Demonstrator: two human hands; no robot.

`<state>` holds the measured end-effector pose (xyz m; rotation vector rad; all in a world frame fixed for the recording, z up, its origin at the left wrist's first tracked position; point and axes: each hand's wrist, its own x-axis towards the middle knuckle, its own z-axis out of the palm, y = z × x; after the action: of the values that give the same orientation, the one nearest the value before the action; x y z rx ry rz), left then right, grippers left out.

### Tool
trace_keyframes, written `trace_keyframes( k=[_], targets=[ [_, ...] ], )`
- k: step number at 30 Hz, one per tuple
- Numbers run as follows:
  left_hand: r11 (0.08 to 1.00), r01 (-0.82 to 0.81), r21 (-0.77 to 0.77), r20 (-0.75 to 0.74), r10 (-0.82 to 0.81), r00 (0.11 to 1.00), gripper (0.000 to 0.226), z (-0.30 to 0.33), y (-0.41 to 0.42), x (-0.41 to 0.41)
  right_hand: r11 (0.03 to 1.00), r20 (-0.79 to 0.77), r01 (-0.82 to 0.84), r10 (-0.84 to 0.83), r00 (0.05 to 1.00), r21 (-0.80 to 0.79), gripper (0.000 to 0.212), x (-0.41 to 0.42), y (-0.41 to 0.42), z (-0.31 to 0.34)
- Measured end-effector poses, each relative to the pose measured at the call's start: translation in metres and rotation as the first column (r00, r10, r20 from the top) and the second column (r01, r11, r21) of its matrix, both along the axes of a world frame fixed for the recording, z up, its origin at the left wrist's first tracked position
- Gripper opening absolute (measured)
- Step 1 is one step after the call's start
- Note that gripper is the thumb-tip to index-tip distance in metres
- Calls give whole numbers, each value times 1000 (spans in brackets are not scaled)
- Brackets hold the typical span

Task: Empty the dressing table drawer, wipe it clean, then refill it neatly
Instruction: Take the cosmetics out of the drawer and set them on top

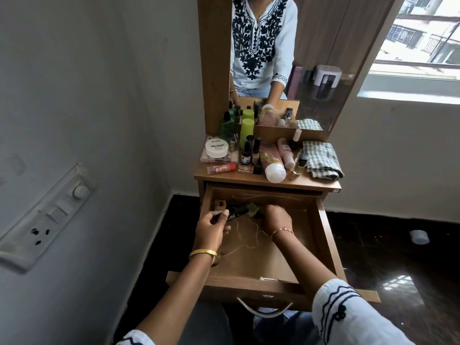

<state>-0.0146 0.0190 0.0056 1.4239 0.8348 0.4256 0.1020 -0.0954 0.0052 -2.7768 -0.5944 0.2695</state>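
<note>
- The drawer [321, 235] is pulled fully out below the worktop [311, 181]; it is light brown wood with pale wavy grain lines on its floor and a curved metal handle [263, 310] on the front.
- Most of its floor is bare; a few small things lie in the far left corner, among them a small brown-and-cream item [219, 204].
- The left hand [211, 229] has its grip curled round a dark tube with pale lettering [236, 212], whose long axis runs left to right along the far side of the drawer.
- The right hand [276, 217] reaches into the same corner over a greenish bottle [254, 207]; its fingers are hidden, so I cannot tell its grip.
- The worktop carries bottles, a white nail polish remover tub [216, 148], a pink tube with a white cap [272, 163] and a folded checked cloth [321, 159] at the right edge.
- A mirror [323, 46] stands behind; grey walls, a dark glossy floor [385, 245], a window [423, 33] to the right.
</note>
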Motion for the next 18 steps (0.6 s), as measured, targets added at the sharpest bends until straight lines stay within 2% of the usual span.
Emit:
trace_keyframes(
  k=[3, 12, 18],
  targets=[
    [999, 7, 42, -2, -7, 1000, 13, 2, -1, -2, 995, 1, 46, -46, 999, 91, 28, -5, -3, 12],
    [972, 20, 235, 3, -21, 1000, 14, 20, -5, 1, 964, -5, 51, -52, 999, 260, 13, -5, -30, 62],
    [895, 32, 444, 65, -68, 996, 24, 62, -2, 27, 941, 143, 33, -86, 986, 336, 22, 9, -43, 120]
  ],
)
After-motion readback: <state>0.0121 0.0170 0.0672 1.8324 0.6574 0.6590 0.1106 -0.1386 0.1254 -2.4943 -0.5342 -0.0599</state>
